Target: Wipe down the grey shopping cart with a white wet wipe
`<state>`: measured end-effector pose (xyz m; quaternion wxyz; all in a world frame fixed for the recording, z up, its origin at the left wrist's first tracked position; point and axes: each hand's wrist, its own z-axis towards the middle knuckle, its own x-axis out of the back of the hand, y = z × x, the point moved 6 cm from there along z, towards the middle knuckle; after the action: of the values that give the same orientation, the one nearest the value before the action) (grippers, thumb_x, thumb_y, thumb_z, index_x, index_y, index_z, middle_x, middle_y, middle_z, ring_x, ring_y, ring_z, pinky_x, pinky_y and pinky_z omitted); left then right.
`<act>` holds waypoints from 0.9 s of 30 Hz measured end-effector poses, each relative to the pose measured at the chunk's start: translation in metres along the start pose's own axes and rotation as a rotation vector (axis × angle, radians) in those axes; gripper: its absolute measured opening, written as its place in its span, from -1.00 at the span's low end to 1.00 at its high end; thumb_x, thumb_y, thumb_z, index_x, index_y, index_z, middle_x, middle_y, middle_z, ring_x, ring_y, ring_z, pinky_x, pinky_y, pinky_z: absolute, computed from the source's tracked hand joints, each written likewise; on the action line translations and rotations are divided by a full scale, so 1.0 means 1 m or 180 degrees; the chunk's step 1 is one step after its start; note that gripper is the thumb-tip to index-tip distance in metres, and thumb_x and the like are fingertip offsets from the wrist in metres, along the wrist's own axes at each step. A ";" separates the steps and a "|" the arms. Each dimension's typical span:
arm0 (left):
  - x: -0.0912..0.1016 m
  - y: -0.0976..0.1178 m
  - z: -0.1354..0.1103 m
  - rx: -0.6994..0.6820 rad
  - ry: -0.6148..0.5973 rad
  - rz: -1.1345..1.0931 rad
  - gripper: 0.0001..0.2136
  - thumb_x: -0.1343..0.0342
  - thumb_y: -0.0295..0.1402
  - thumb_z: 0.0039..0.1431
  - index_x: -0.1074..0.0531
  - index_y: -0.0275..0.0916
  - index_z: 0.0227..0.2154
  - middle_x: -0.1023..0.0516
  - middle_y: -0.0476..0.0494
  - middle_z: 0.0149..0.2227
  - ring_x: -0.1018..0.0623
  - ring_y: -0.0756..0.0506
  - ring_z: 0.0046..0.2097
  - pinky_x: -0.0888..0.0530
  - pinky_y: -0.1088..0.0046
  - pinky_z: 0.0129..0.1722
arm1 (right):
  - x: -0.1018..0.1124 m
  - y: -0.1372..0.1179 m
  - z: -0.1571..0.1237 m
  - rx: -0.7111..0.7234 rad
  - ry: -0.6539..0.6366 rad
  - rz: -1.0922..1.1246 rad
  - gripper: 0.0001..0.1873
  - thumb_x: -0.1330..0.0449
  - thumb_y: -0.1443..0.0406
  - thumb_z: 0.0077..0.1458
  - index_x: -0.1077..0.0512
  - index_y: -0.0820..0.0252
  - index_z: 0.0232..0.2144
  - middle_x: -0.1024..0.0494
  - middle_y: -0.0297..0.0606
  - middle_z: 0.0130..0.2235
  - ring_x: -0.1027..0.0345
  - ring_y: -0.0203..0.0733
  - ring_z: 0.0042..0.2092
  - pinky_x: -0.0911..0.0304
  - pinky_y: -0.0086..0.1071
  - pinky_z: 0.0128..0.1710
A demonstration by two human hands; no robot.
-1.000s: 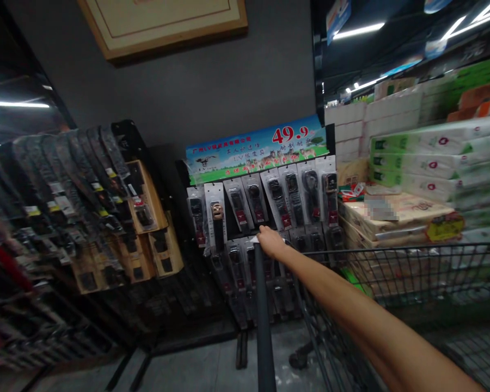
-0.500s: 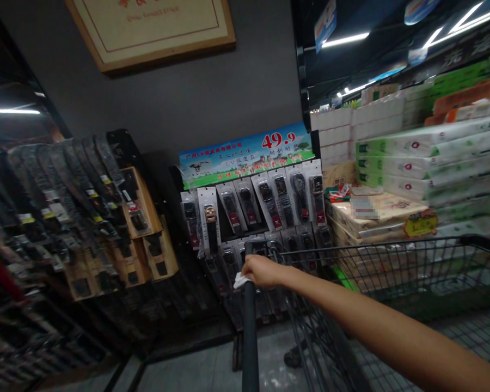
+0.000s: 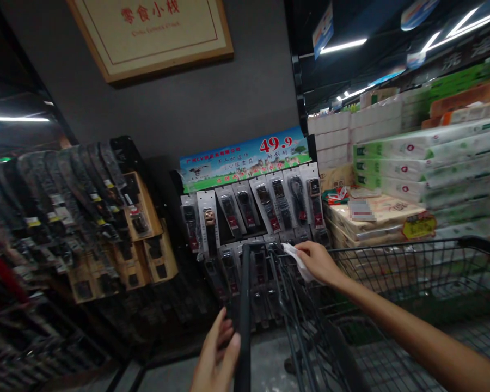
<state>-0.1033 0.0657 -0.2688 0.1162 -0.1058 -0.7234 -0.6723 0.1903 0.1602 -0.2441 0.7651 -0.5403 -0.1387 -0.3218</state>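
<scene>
My right hand (image 3: 319,263) reaches forward over the wire shopping cart (image 3: 392,261) and pinches a white cloth or wipe (image 3: 297,260) against the cart's top rim. Low in the view, my left hand (image 3: 217,356) is open, its fingers stretched out beside the cart's dark handle bar (image 3: 244,305), just touching or nearly touching it. Behind the cart hangs a rack of packaged belts (image 3: 265,204) under a blue and green sign reading 49.9 (image 3: 245,158).
Dark belts and wooden boxes (image 3: 142,218) hang on a display at the left. Stacked packs of tissue paper (image 3: 424,158) fill the shelves at the right. A framed sign (image 3: 151,32) hangs on the grey wall above. The floor is grey tile.
My right hand with the white cloth moved right from the handle bar's end onto the basket rim. My left hand came into view at the bottom beside the handle.
</scene>
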 end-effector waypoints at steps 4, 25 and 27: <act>-0.039 0.032 0.060 -0.0612 -0.0163 0.1478 -0.36 0.03 -0.22 0.10 -0.04 -0.48 0.19 -0.27 -0.44 0.15 -0.29 -0.21 0.17 -0.22 0.30 0.13 | -0.021 0.017 -0.003 -0.0065 0.0261 0.0152 -0.70 0.01 0.37 0.09 -0.52 0.27 -0.28 -0.53 -0.15 -0.28 -0.37 -0.17 -0.21 -0.20 -0.39 -0.16; -0.039 0.010 0.086 -0.0335 -0.0253 0.1326 -0.41 0.14 -0.50 0.07 0.03 -0.43 0.21 -0.29 -0.23 0.17 -0.28 -0.04 0.18 -0.17 0.47 0.15 | -0.116 0.044 0.006 -0.0017 -0.0452 0.0235 -0.66 0.04 0.35 0.14 -0.54 0.23 -0.24 -0.56 -0.13 -0.21 -0.40 -0.17 -0.16 -0.19 -0.42 -0.17; -0.032 0.007 0.087 -0.0409 -0.0177 0.1213 -0.42 0.11 -0.46 0.05 -0.03 -0.39 0.20 -0.31 -0.20 0.16 -0.29 -0.07 0.18 -0.18 0.42 0.16 | -0.116 0.048 0.000 -0.0012 -0.0621 0.0166 -0.67 0.02 0.36 0.11 -0.55 0.24 -0.30 -0.57 -0.12 -0.25 -0.41 -0.16 -0.20 -0.19 -0.42 -0.20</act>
<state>-0.0728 0.1535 -0.2780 0.2143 -0.2666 -0.6489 -0.6797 0.1338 0.2098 -0.3444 0.7550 -0.5739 -0.1978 -0.2479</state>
